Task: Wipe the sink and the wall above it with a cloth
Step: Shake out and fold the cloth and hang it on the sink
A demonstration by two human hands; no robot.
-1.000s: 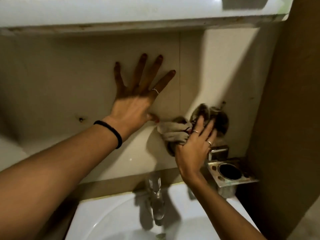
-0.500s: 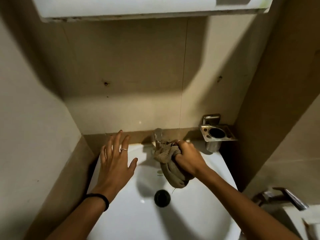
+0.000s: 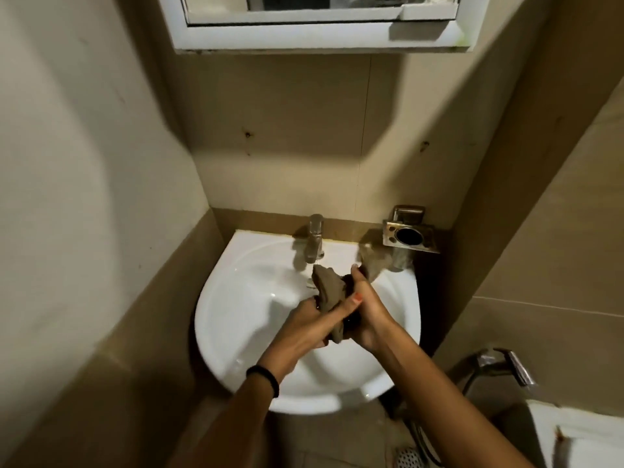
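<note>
Cloth (image 3: 329, 293), brownish and bunched into a wad, sits between both hands over the middle of the white sink (image 3: 243, 319), just below the tap.

Nearest the camera, the 2 forearms come up from the bottom edge; the left one wears a dark band (image 3: 265, 378) at the wrist. The left hand (image 3: 312, 324) curls round the lower part of the wad, with its thumb laid across the fabric. The right hand (image 3: 366, 314) grips the other side, fingers wrapped over the upper folds. Whether they are twisting it or only squeezing it I cannot tell.

The fabric looks soft and limp, light, folding wherever it is pressed. If wet, as it may be this close to the spout, it would be heavier and prone to drip, so it probably wants wringing over the bowl. A full-palm hold on the bunched middle seems best for this; loose ends would only flop.

Behind the hands stands the metal tap (image 3: 314, 241) at the back rim of the basin; whether water runs from it is too blurred to say. To its right a square metal holder (image 3: 410, 236) is fixed to the wall (image 3: 297, 143), which shows a few small dark marks higher up. Farthest off, a white-framed mirror cabinet (image 3: 317, 35) hangs above. A second chrome fitting (image 3: 499, 364) shows at lower right.
</note>
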